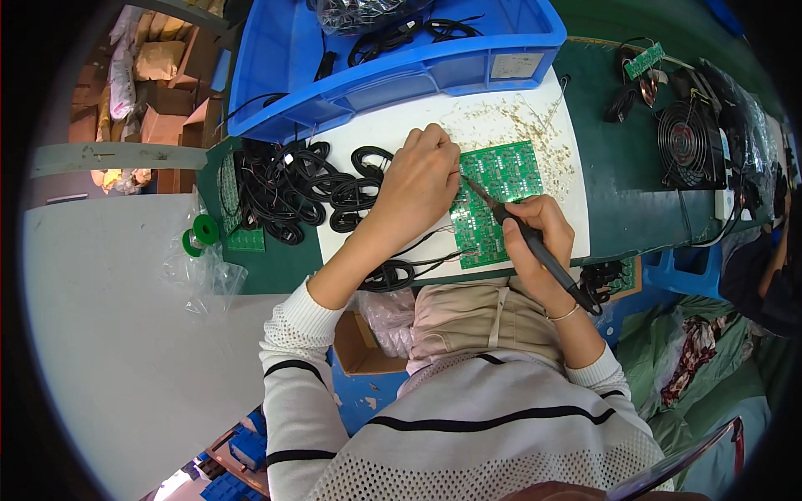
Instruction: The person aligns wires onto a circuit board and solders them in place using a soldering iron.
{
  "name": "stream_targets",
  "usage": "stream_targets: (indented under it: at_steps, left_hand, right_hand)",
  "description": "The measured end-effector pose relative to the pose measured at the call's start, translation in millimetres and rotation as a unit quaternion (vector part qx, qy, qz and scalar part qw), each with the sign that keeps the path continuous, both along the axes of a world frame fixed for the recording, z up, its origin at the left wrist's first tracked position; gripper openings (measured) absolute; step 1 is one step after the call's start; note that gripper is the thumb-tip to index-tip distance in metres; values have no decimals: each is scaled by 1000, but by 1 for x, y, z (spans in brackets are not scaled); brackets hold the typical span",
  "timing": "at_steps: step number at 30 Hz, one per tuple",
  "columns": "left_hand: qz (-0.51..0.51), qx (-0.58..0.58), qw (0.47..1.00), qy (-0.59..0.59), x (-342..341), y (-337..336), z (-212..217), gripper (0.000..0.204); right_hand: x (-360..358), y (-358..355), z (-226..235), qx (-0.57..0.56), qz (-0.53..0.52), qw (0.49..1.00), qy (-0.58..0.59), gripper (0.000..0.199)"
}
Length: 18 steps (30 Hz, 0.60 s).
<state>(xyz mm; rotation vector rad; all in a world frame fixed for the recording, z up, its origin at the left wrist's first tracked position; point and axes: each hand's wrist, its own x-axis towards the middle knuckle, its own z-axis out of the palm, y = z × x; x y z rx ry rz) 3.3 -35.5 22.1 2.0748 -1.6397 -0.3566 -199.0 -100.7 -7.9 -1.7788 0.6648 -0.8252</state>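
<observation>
A green circuit board panel (501, 171) lies on a white sheet (564, 200) before me. My right hand (543, 238) grips a black soldering iron (539, 245), its tip at the panel's upper left part. At the panel's left edge, close to that tip, my left hand (422, 179) is closed in a pinch. What its fingers hold is too small to make out. Thin wire ends of black cables (418, 265) reach the panel's lower left edge. Coiled black cables (355, 192) lie left of my left hand.
A blue bin (401, 79) with cables stands behind the sheet. Yellowish bits litter the sheet's far right. A round fan (687, 144) stands at the right on the green mat (618, 192). To the left are a tangled cable pile (280, 196) and a green spool (205, 230).
</observation>
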Motion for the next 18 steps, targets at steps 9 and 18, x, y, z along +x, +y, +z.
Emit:
stream_targets:
  at_steps: [9, 18]
  left_hand:
    - [-2, 8, 1000, -8, 1, -1, 0, 9]
    - [-6, 16, 1000, 14, 3, 0, 4, 11]
  right_hand:
    - [-4, 2, 2, 154, -13, 987, -38, 13]
    - [-6, 0, -2, 173, -6, 983, -66, 10]
